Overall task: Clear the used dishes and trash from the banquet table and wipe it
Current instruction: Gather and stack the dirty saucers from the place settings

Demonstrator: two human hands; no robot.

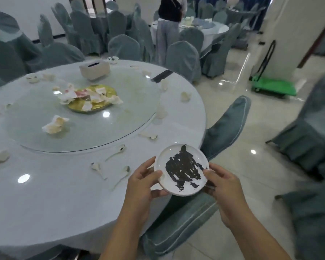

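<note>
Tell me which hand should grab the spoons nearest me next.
Probably the left hand: the spoons lie just to its left on the tablecloth, while the right hand is past the table edge and could keep the plate.

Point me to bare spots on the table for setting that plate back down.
Most bare room: the near cloth, between the table's front edge and the spoons. Bare glass on the turntable's right part, between the gold platter and its rim. Crowded: the platter's napkin heap and the spoon cluster beside the left hand. Both hands hold the plate.
</note>
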